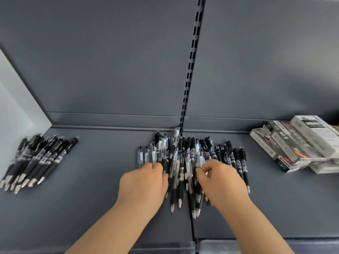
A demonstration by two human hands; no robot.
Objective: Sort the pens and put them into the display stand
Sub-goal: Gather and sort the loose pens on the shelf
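Black and clear pen pile (185, 154) on grey shelf (99, 173), left hand (145, 182) gripping some, right hand (222, 180) pinching one

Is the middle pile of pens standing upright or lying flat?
Lying flat: the middle pile of pens lies heaped on the shelf, metal tips pointing toward the camera.

Open shelf (106, 162) strip at 9 o'clock of centre pen heap (190, 154), bounded by left pen row (38, 158); box stack (297, 143) blocks 3 o'clock; back panel (110, 70) walls 12 o'clock
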